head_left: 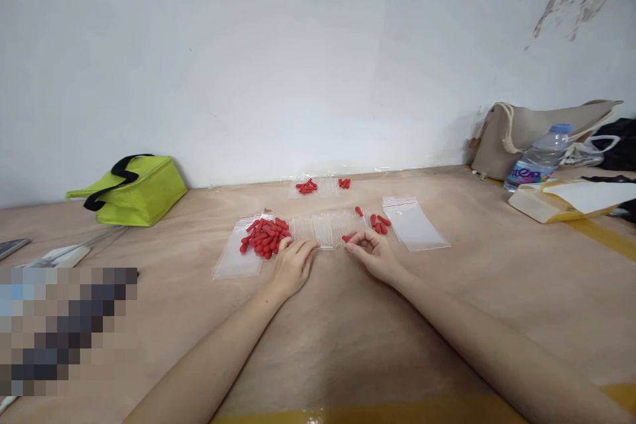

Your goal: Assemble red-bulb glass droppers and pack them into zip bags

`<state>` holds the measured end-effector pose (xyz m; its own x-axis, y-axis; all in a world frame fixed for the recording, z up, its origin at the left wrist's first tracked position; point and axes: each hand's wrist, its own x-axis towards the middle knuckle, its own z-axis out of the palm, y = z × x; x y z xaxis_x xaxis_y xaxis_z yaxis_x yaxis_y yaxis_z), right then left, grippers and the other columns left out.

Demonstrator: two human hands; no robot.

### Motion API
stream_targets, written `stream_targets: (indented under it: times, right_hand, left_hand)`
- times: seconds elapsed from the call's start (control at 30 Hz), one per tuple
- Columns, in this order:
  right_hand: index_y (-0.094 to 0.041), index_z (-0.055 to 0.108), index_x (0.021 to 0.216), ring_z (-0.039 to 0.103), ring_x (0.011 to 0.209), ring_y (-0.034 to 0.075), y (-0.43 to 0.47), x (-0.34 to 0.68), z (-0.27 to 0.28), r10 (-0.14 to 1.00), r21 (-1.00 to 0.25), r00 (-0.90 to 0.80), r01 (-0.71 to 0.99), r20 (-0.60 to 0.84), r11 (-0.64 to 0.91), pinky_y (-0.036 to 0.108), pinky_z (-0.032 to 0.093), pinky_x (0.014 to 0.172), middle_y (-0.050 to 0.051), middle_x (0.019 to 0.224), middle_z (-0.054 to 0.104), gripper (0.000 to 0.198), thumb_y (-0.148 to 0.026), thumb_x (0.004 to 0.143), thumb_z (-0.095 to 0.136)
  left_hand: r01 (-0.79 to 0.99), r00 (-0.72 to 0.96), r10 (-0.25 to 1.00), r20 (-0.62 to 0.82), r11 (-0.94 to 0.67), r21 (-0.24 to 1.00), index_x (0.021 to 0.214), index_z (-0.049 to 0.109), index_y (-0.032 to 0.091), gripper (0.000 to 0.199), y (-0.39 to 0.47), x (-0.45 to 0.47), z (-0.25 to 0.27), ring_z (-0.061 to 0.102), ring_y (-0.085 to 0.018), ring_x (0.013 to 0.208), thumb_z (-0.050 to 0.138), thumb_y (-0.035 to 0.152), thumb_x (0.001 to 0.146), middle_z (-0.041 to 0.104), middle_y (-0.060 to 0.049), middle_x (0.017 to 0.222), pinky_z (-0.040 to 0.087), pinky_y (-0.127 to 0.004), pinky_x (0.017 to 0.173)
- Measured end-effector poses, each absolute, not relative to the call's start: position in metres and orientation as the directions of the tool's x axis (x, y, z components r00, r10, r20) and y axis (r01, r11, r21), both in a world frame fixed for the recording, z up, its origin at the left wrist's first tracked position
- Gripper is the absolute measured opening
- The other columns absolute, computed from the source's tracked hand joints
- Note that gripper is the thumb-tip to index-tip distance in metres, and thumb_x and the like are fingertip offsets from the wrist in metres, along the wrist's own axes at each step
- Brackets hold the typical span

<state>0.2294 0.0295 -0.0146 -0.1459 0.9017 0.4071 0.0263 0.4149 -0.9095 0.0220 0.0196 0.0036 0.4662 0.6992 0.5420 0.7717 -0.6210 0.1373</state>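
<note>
My left hand [294, 266] is low over the table with its fingertips closed at the near edge of a row of thin clear tubes [322, 228], pinching the end of one tube. My right hand [375, 255] is closed, thumb and finger pinching a small red rubber bulb [346, 238]. Whether this bulb sits on the tube I cannot tell. Left of the tubes, a pile of red rubber bulbs [265, 237] lies partly on a clear zip bag [236, 262]. Several more red bulbs [380, 223] lie just beyond my right hand.
Another clear zip bag [415, 225] lies to the right. By the wall is a clear packet [328, 187] with red bulbs. A lime-green bag [144, 192] stands left; a water bottle [539, 156], a beige bag [536, 126] and an open envelope [546, 202] are right.
</note>
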Motion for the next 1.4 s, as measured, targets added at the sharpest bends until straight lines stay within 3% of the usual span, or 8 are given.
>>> stream_targets:
  times: [0.07,0.13,0.23,0.33,0.47,1.4]
  right_hand:
    - [-0.019,0.049,0.070,0.058,0.074,0.014,0.0305,0.2288,-0.0169,0.925,-0.931,-0.118,0.015,0.362,0.366,0.030,0.049,0.069,0.004,0.086,0.055,0.025,-0.041,0.067,0.062]
    - [-0.020,0.050,0.082,0.059,0.074,0.014,0.0315,0.2284,-0.0198,0.939,-0.946,-0.117,-0.002,0.322,0.324,0.029,0.050,0.067,0.004,0.091,0.055,0.028,-0.038,0.065,0.064]
    - [-0.021,0.055,0.091,0.057,0.087,0.015,0.0320,0.2288,-0.0220,0.903,-0.910,-0.179,0.070,0.391,0.408,0.031,0.048,0.074,0.006,0.103,0.051,0.027,-0.035,0.068,0.063]
    - [-0.022,0.062,0.084,0.055,0.088,0.016,0.0307,0.2303,-0.0188,0.830,-0.806,-0.279,0.228,0.482,0.545,0.031,0.046,0.076,0.006,0.095,0.055,0.016,-0.032,0.075,0.056]
    - [-0.021,0.062,0.086,0.051,0.067,0.012,0.0282,0.2314,-0.0130,0.817,-0.743,-0.309,0.345,0.488,0.574,0.027,0.044,0.063,0.003,0.080,0.057,0.016,-0.030,0.078,0.052]
    - [-0.019,0.060,0.086,0.047,0.062,0.011,0.0301,0.2289,-0.0124,0.819,-0.734,-0.324,0.369,0.473,0.570,0.024,0.040,0.057,0.001,0.075,0.054,0.016,-0.028,0.079,0.050]
  left_hand:
    - [0.770,0.463,0.703,0.540,-0.621,0.150,0.094,0.056,0.020,0.019,0.0187,0.0223,0.0047,0.057,-0.015,0.082,0.038,0.019,0.088,0.065,-0.003,0.092,0.030,-0.032,0.082]
    - [0.766,0.461,0.707,0.537,-0.622,0.160,0.092,0.057,0.020,0.019,0.0179,0.0227,0.0055,0.058,-0.015,0.080,0.038,0.023,0.088,0.066,-0.003,0.090,0.030,-0.032,0.082]
    - [0.772,0.459,0.721,0.519,-0.613,0.170,0.091,0.059,0.021,0.020,0.0175,0.0231,0.0062,0.058,-0.015,0.080,0.040,0.027,0.088,0.067,-0.003,0.089,0.029,-0.033,0.083]
    - [0.775,0.463,0.732,0.499,-0.608,0.173,0.092,0.060,0.021,0.022,0.0177,0.0229,0.0066,0.058,-0.016,0.079,0.039,0.029,0.088,0.067,-0.004,0.089,0.029,-0.034,0.083]
    - [0.763,0.487,0.717,0.499,-0.627,0.157,0.092,0.061,0.021,0.023,0.0176,0.0226,0.0075,0.058,-0.015,0.080,0.040,0.030,0.088,0.067,-0.003,0.088,0.030,-0.033,0.082]
    - [0.767,0.492,0.690,0.530,-0.632,0.111,0.095,0.061,0.022,0.023,0.0191,0.0221,0.0040,0.058,-0.015,0.075,0.039,0.028,0.089,0.068,-0.002,0.088,0.030,-0.033,0.082]
